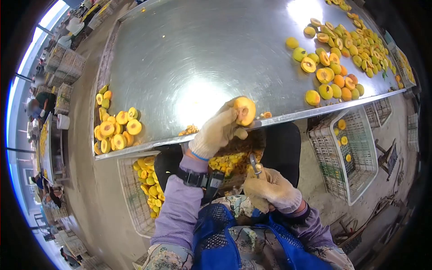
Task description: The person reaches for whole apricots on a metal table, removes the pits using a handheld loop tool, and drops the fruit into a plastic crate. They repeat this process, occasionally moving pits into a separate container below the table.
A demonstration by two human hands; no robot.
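My left hand (215, 134), in a pale knit glove, grips a halved yellow peach (245, 111) just above the near edge of the metal table (189, 58). The reddish pit hollow of the peach faces me. Lower down, in front of my lap, my gloved right hand (272, 186) is closed around a small tool with a curved metal end (255, 165); its handle is hidden in the fist. The tool is apart from the peach. Between my knees lies a pile of yellow scraps (227, 163), partly covered by my left forearm.
Many peaches, whole and halved (346, 49), lie at the table's right. A smaller group of halves (118, 128) sits at its left corner. A crate of peach pieces (135, 193) stands low left; another crate (353, 157) with several pieces stands right. Other people work far left.
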